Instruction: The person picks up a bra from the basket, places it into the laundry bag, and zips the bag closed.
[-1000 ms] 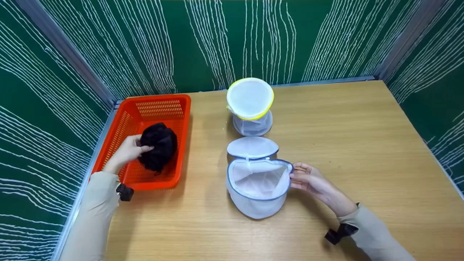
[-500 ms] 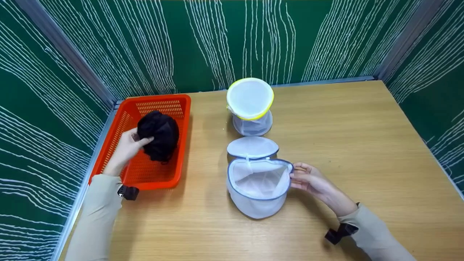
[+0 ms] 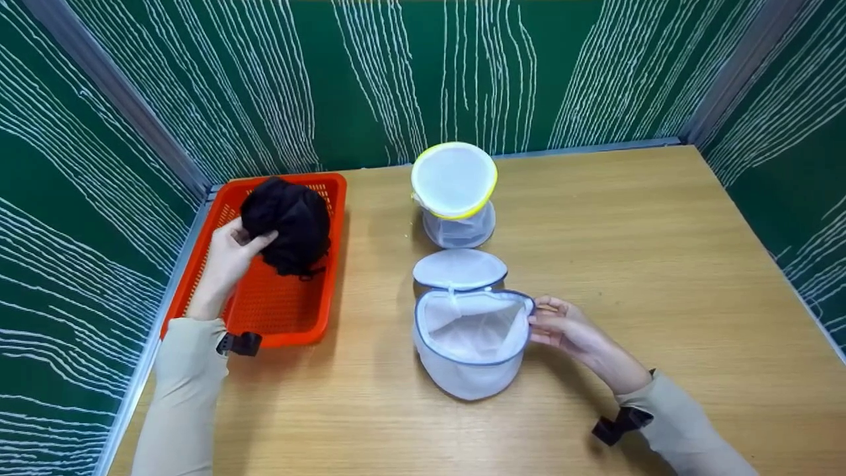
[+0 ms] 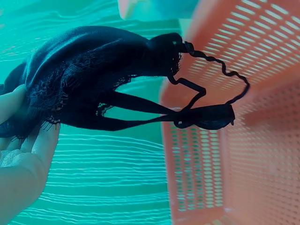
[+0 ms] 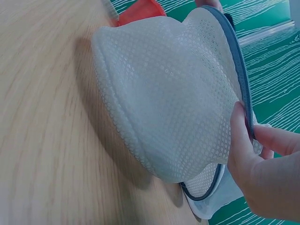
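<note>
In the head view my left hand [image 3: 231,254] pinches a black bra [image 3: 287,225] between thumb and fingers, above the orange basket [image 3: 277,311]. Lace trim and thin straps of the bra [image 4: 93,79] show in the left wrist view, with the straps dangling beside the basket's slotted wall. My right hand [image 3: 572,334] pinches the blue-edged rim of a white mesh laundry bag [image 3: 469,380]. This bag stands on the table with its mouth open and its round lid [image 3: 461,268] folded back. Part of the bra is hidden by the left fingers.
Behind the laundry bag stands a second mesh bag with a yellow rim [image 3: 456,178], its top covered. The wooden table [image 3: 628,231] is bordered by green walls [image 3: 562,79] with white wavy lines. The basket sits close to the left wall.
My left hand has lifted the bra up and away toward the back of the basket, and a strap now hangs from it. The right hand and the mesh bags have stayed in place.
</note>
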A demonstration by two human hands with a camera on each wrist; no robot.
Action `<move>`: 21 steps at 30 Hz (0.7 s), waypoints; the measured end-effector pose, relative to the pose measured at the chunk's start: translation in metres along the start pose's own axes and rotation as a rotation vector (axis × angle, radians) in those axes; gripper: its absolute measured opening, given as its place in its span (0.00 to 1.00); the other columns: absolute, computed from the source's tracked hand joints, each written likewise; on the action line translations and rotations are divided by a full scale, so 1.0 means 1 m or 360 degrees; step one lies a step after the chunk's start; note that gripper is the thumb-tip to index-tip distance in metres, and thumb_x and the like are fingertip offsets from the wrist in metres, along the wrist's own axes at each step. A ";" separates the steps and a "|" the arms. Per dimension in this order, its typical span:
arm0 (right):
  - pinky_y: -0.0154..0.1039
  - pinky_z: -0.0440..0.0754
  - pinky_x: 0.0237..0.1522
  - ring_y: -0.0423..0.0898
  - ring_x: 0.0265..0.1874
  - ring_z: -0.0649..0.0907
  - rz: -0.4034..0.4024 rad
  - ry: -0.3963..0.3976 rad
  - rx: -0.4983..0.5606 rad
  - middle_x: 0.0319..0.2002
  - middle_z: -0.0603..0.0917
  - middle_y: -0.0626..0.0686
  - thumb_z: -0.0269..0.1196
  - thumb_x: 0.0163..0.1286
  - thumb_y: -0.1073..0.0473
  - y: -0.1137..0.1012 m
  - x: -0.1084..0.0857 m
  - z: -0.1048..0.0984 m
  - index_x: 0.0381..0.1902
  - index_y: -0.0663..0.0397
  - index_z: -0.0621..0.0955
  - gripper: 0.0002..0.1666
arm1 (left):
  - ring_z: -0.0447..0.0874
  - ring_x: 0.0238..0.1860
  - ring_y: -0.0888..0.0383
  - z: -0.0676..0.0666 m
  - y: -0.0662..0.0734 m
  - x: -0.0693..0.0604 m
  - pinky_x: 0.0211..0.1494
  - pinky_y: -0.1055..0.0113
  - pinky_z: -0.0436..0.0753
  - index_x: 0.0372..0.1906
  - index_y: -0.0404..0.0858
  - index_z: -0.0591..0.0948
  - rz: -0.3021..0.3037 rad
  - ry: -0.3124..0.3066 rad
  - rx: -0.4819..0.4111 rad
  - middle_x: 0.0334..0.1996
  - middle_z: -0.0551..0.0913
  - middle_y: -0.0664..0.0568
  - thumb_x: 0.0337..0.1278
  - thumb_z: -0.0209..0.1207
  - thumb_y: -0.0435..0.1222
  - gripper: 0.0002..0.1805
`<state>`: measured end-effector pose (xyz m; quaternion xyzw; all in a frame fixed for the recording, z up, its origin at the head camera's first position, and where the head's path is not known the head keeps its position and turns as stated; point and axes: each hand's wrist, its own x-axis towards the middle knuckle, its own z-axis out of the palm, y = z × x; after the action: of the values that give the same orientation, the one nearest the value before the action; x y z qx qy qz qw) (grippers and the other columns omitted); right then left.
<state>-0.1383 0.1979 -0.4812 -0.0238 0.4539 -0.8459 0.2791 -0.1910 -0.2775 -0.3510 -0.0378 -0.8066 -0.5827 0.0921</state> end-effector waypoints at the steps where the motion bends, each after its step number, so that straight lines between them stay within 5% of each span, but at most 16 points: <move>1: 0.39 0.79 0.41 0.43 0.33 0.81 0.0003 0.0000 0.0002 0.33 0.81 0.50 0.45 0.62 0.78 0.000 0.000 0.000 0.34 0.53 0.75 0.17 | 0.76 0.32 0.62 0.002 0.005 0.000 0.37 0.74 0.77 0.40 0.31 0.77 0.0007 0.0025 -0.0004 0.31 0.80 0.58 0.49 0.60 0.32 0.12; 8: 0.39 0.79 0.41 0.43 0.34 0.81 0.0008 0.0015 0.0000 0.33 0.81 0.50 0.45 0.62 0.78 0.000 -0.001 0.000 0.34 0.54 0.75 0.17 | 0.74 0.31 0.63 0.007 0.027 -0.002 0.38 0.76 0.75 0.41 0.34 0.78 0.0078 0.0099 -0.0020 0.29 0.79 0.60 0.48 0.60 0.30 0.11; 15: 0.37 0.79 0.40 0.42 0.34 0.81 -0.0038 -0.0024 0.0036 0.33 0.81 0.50 0.42 0.62 0.79 0.001 0.000 0.001 0.35 0.53 0.74 0.19 | 0.77 0.32 0.61 0.016 0.046 -0.004 0.39 0.73 0.76 0.40 0.33 0.80 0.0277 0.0129 -0.0192 0.30 0.82 0.57 0.45 0.61 0.25 0.13; 21: 0.37 0.79 0.39 0.43 0.33 0.81 -0.0020 0.0002 0.0054 0.32 0.81 0.50 0.44 0.62 0.78 0.001 0.000 0.001 0.35 0.53 0.74 0.18 | 0.78 0.33 0.60 0.024 0.064 -0.009 0.40 0.72 0.76 0.37 0.35 0.81 0.0340 0.0093 -0.0342 0.32 0.82 0.55 0.45 0.60 0.24 0.11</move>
<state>-0.1374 0.1972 -0.4811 -0.0215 0.4396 -0.8552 0.2738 -0.1735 -0.2337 -0.3003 -0.1159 -0.7279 -0.6535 0.1724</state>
